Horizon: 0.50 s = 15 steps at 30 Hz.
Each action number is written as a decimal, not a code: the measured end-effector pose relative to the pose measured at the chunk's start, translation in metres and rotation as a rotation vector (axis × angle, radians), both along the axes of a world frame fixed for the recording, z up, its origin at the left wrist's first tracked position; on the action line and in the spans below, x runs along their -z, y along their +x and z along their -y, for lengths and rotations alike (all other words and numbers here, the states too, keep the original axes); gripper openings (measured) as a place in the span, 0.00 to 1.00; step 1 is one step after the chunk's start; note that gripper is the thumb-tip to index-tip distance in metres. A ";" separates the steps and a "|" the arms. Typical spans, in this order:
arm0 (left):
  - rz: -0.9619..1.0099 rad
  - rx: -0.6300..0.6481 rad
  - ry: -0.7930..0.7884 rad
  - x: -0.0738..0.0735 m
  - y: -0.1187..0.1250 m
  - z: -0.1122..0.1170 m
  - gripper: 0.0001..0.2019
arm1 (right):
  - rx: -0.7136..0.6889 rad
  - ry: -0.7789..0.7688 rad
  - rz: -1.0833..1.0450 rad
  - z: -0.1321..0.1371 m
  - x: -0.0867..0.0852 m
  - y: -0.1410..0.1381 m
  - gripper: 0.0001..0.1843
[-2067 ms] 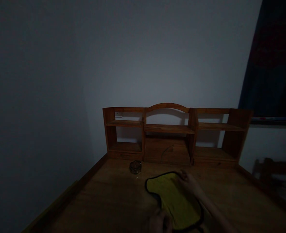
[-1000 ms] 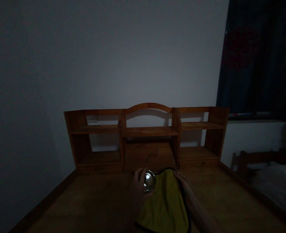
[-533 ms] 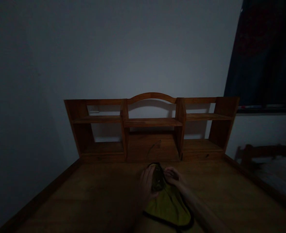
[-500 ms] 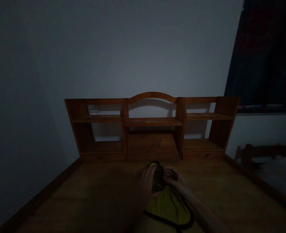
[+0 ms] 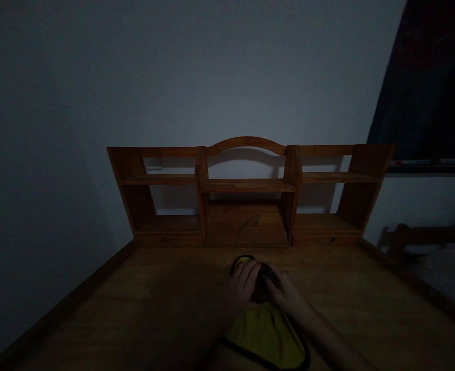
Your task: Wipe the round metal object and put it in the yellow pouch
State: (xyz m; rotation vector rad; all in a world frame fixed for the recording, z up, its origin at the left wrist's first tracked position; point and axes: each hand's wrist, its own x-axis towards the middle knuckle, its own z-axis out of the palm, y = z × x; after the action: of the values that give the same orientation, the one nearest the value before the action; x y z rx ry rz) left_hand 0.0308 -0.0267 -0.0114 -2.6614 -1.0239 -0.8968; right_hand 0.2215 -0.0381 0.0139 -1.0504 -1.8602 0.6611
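In the head view, the right hand [image 5: 287, 293] is now closing in from the right, and the dark, glossy, rounded object [image 5: 261, 291], seemingly glass, is sitting between the 2 hands at lower centre of the frame, suggesting close handwork on it. The left hand [image 5: 240, 283] is curling partly shut around its left side, holding it; the right is bending its fingers against the other side, though whether it is also pinching fabric I cannot tell. The yellow-green, black-edged cloth [image 5: 268, 330] is lying beneath. The brown wooden tabletop [image 5: 165, 309] is stretching to both sides, giving room to move; raised rims are bounding it at lower left and lower right, and the brown wooden shelf unit [image 5: 248, 184] is limiting reach at mid-frame.
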 end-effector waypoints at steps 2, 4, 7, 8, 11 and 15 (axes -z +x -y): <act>-0.002 -0.015 -0.007 0.002 0.002 0.000 0.45 | 0.044 0.024 0.066 0.000 -0.002 0.000 0.19; 0.016 -0.013 -0.022 0.005 0.003 -0.001 0.45 | 0.081 0.048 0.123 0.001 -0.002 0.001 0.17; 0.101 -0.018 -0.056 0.009 0.005 -0.002 0.46 | 0.119 0.100 0.196 0.000 0.000 0.005 0.15; 0.146 -0.016 -0.066 0.009 0.005 -0.002 0.46 | 0.132 0.118 0.217 0.000 0.000 0.006 0.15; 0.327 -0.033 -0.113 0.007 0.006 -0.004 0.46 | 0.165 0.136 0.215 0.003 -0.002 0.009 0.15; 0.532 -0.142 -0.132 -0.001 0.003 -0.010 0.43 | 0.171 0.082 0.069 0.009 -0.012 0.003 0.15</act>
State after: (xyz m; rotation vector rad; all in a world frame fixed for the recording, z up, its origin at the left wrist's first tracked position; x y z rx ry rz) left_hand 0.0338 -0.0171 -0.0106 -2.4559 -1.3968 -1.6026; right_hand 0.2250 -0.0470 0.0255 -1.1758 -1.8155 0.4499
